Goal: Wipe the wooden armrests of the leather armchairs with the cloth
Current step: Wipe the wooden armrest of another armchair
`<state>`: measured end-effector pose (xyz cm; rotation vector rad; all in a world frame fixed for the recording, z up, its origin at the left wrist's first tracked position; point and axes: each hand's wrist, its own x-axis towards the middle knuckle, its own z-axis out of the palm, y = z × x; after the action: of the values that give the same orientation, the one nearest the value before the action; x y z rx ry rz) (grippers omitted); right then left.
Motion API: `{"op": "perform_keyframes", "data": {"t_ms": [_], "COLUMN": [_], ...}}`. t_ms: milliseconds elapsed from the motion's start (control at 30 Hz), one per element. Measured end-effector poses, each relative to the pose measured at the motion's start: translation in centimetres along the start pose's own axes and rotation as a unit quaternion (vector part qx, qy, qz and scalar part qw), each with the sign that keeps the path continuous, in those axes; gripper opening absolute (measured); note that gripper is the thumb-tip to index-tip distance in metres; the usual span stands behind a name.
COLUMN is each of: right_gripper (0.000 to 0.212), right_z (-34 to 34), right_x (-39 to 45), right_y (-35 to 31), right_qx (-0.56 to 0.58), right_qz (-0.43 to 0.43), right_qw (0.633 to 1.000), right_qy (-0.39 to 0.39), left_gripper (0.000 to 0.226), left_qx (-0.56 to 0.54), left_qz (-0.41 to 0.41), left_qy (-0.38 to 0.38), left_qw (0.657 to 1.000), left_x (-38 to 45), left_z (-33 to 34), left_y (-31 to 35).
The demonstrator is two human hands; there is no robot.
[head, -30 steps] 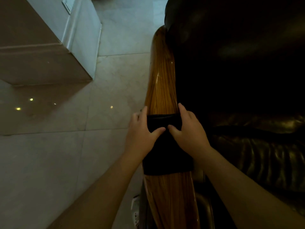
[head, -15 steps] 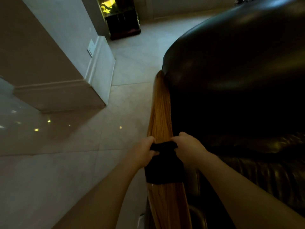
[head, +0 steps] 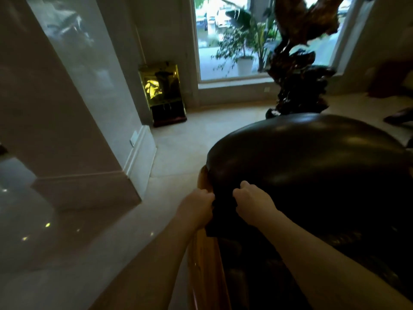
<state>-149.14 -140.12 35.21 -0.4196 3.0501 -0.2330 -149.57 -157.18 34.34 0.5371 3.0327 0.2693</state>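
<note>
Both hands (head: 197, 205) clutch cloth (head: 223, 214); armrest (head: 204, 260)

There is only one view, from the person's head. It looks forward and a little down along the wooden armrest (head: 206, 260), very near to both forearms. The armchair (head: 312, 175) fills the near right, the floor (head: 183, 139) and window (head: 234, 36) are far.

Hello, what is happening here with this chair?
A person is wiping the glossy wooden armrest of a dark leather armchair. The left hand and right hand both grip a dark cloth wrapped over the armrest, close to its far end beside the backrest.
</note>
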Motion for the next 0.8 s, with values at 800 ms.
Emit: {"op": "perform_keyframes", "data": {"t_ms": [800], "right_gripper": [0.019], "right_z": [-7.1], "right_x": [-29.1], "right_y": [3.7], "right_qx": [-0.11], "right_qz": [0.37], "right_qw": [0.904], "right_qy": [0.183], "left_gripper": [0.034], "left_qx": [0.013], "left_qz": [0.382], "left_qy": [0.032], "left_qw": [0.924], "left_x": [-7.5], "left_z": [-2.2], "left_y": [23.5]}}
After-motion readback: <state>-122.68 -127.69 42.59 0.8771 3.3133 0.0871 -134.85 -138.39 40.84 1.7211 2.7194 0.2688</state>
